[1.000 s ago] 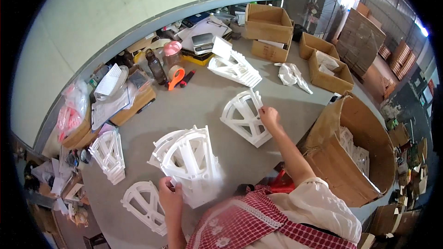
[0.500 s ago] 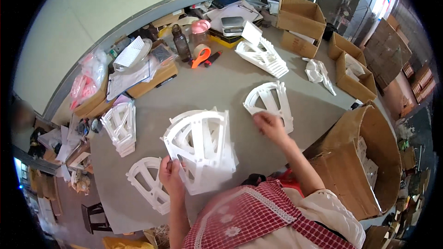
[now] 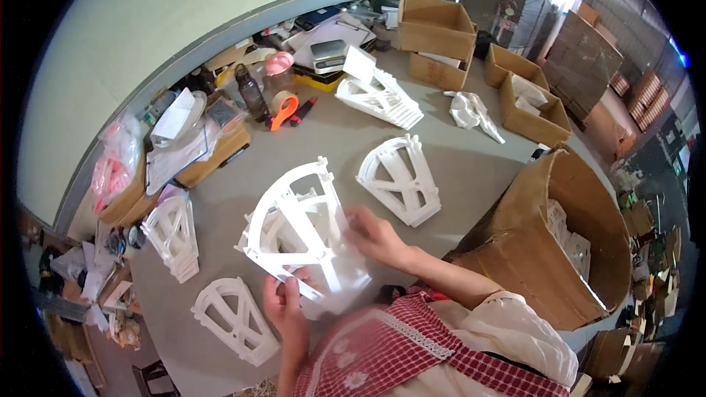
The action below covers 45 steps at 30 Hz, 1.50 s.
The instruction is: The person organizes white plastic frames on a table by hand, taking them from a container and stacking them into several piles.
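Observation:
My left hand point(image 3: 287, 309) pinches the lower left edge of a white fan-shaped plastic frame point(image 3: 288, 254), which is tilted up above similar frames on the table. At its right side is my right hand point(image 3: 379, 237); the fingers are blurred and partly hidden, so whether they grip it I cannot tell. Something clear, like a plastic sheet point(image 3: 344, 283), shows under the held frame. A small stack of white frames point(image 3: 403, 185) lies beyond my right hand, and another frame point(image 3: 234, 321) lies left of my left hand.
More white frames point(image 3: 173, 235) lie at the left edge, and others point(image 3: 381, 97) at the back. A large open carton point(image 3: 507, 239) stands at the right. Small cartons point(image 3: 441, 26), an orange tape roll point(image 3: 282, 108), a dark bottle point(image 3: 251, 93) and a scale point(image 3: 329, 57) line the far side.
My right hand has left the right-hand stack and come to the right side of the held frame. The held frame has tilted. The whole view has shifted.

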Each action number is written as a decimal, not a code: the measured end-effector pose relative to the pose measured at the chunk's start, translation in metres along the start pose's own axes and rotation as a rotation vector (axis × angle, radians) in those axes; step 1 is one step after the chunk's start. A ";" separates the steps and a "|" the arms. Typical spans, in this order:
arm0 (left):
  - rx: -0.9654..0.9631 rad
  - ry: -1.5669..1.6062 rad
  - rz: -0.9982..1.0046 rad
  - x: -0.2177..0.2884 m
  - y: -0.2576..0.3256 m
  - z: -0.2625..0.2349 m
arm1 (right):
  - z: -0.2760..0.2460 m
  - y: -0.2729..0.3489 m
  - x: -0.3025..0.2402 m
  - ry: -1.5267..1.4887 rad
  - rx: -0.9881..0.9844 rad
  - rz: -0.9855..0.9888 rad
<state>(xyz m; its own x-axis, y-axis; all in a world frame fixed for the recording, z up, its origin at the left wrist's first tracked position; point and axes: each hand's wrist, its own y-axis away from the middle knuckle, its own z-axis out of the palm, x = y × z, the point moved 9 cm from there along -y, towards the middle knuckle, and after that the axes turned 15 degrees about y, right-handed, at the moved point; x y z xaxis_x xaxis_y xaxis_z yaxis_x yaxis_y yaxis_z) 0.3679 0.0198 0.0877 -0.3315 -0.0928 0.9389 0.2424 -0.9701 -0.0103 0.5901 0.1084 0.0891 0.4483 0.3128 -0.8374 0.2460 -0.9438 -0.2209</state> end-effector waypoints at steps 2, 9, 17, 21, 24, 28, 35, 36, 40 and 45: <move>-0.120 -0.116 0.018 -0.011 -0.005 0.011 | -0.009 -0.007 0.021 0.037 0.077 -0.024; -0.106 -0.996 0.398 0.005 -0.018 0.004 | -0.101 -0.039 0.217 0.583 0.470 0.319; 0.062 -0.933 0.122 -0.027 -0.027 -0.070 | -0.130 -0.016 0.206 1.178 0.544 0.114; 0.113 -0.854 0.138 -0.018 -0.026 -0.071 | -0.126 -0.027 0.186 1.188 0.537 0.093; 0.073 -0.929 0.190 -0.023 -0.030 -0.065 | -0.099 -0.027 0.162 0.709 0.385 0.139; 0.092 -0.913 0.167 -0.027 -0.034 -0.059 | 0.020 -0.028 0.123 0.381 -0.087 0.010; 0.132 0.024 -0.212 -0.018 -0.016 -0.051 | 0.025 -0.008 0.026 -0.400 -0.110 0.220; 0.129 0.104 -0.228 -0.013 -0.013 -0.046 | 0.021 -0.011 0.004 -0.579 -0.238 0.122; 0.105 0.318 -0.313 -0.020 -0.013 -0.017 | 0.014 0.009 -0.055 -0.734 -0.425 0.015; -0.060 0.242 -0.281 -0.030 -0.011 0.004 | -0.001 0.009 -0.108 -0.806 -0.456 -0.100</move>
<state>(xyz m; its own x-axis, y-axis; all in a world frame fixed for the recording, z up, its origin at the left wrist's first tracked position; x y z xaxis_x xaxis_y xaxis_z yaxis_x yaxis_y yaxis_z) 0.3784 0.0345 0.0608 -0.5854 0.1359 0.7993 0.0594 -0.9760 0.2095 0.5444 0.0660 0.1783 -0.2830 0.0602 -0.9572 0.6418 -0.7297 -0.2356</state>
